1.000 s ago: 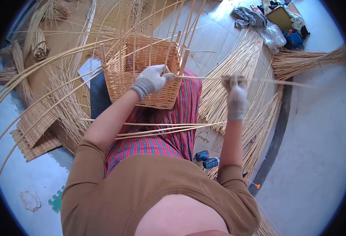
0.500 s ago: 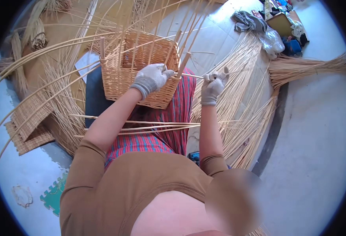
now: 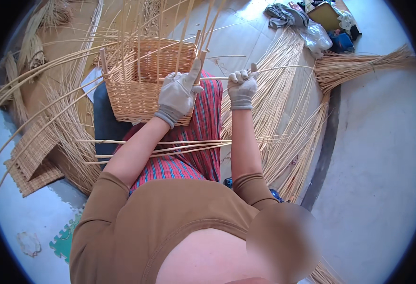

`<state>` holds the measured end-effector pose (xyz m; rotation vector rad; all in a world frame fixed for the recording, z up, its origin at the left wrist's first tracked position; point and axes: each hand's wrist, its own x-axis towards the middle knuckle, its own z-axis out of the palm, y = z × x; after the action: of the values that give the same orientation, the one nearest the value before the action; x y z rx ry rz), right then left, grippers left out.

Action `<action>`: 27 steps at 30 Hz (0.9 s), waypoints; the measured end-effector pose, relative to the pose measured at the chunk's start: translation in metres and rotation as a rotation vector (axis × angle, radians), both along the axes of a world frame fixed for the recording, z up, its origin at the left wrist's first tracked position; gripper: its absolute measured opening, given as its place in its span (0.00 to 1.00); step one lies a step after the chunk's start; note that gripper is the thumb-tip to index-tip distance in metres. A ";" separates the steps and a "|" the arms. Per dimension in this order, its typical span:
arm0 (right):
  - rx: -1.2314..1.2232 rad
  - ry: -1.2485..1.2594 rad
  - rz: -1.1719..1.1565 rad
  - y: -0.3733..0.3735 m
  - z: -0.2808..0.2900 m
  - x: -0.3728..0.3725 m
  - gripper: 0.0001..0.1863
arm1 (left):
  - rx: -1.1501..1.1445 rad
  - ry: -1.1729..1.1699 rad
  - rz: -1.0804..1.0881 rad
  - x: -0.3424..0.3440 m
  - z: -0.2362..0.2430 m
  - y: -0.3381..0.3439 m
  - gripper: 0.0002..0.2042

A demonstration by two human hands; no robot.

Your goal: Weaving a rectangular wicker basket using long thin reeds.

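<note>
A half-woven wicker basket (image 3: 131,100) rests tilted on my lap, with upright stakes rising from its walls and a thick wooden post at each visible corner. My left hand (image 3: 175,98), in a pale work glove, grips its near right corner. The index finger points up alongside the post there, and the thumb juts to the right. Off to the right, my gloved right hand (image 3: 242,89) is closed round a long pale cane strand (image 3: 283,67). That strand runs leftward to the basket's corner, while its free end curves out past my fist. My left palm hides part of the weave.
Several loose canes (image 3: 170,142) lie across the red striped cloth (image 3: 210,111) on my lap. Long canes bow out to the left. Cane bundles (image 3: 269,85) spread over the floor at right, another tied bundle (image 3: 354,68) beyond. Woven mats (image 3: 35,151) lie at left.
My right hand has turned and shifted slightly left, and more strand now shows beyond it. My left index finger has straightened upward. The whole view has shifted a little, moving the basket left.
</note>
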<state>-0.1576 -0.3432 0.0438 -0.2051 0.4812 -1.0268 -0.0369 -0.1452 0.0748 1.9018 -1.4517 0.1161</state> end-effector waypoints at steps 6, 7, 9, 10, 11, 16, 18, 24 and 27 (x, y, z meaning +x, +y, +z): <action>-0.191 0.050 0.015 0.005 0.006 -0.006 0.15 | -0.007 -0.103 0.026 -0.001 -0.001 -0.006 0.33; -0.201 0.026 0.056 0.003 0.005 -0.001 0.15 | -0.028 -0.107 0.054 0.002 -0.003 -0.004 0.34; -0.098 0.023 0.020 0.010 0.013 0.009 0.16 | -0.055 -0.068 0.076 -0.001 0.002 0.000 0.37; -0.078 0.046 0.008 0.011 0.014 0.006 0.18 | -0.071 -0.033 0.067 -0.003 0.008 -0.003 0.38; -0.055 0.040 -0.013 0.011 0.015 0.001 0.18 | -0.026 -0.020 0.070 -0.004 0.009 -0.006 0.40; 0.011 -0.003 -0.063 0.012 0.015 -0.009 0.19 | -0.051 -0.061 0.032 -0.009 0.008 -0.012 0.39; 0.004 -0.003 -0.063 0.014 0.017 -0.009 0.19 | -0.030 -0.084 0.021 -0.010 0.008 -0.011 0.38; -0.067 0.060 -0.067 0.025 0.026 -0.010 0.18 | -0.013 -0.112 0.027 -0.005 0.003 -0.008 0.39; -0.147 0.071 -0.102 0.037 0.033 -0.014 0.18 | -0.016 -0.097 0.007 -0.002 0.001 -0.007 0.39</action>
<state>-0.1717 -0.3058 0.0768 -0.3513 0.4845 -1.1583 -0.0385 -0.1521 0.0755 1.9120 -1.5038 0.2256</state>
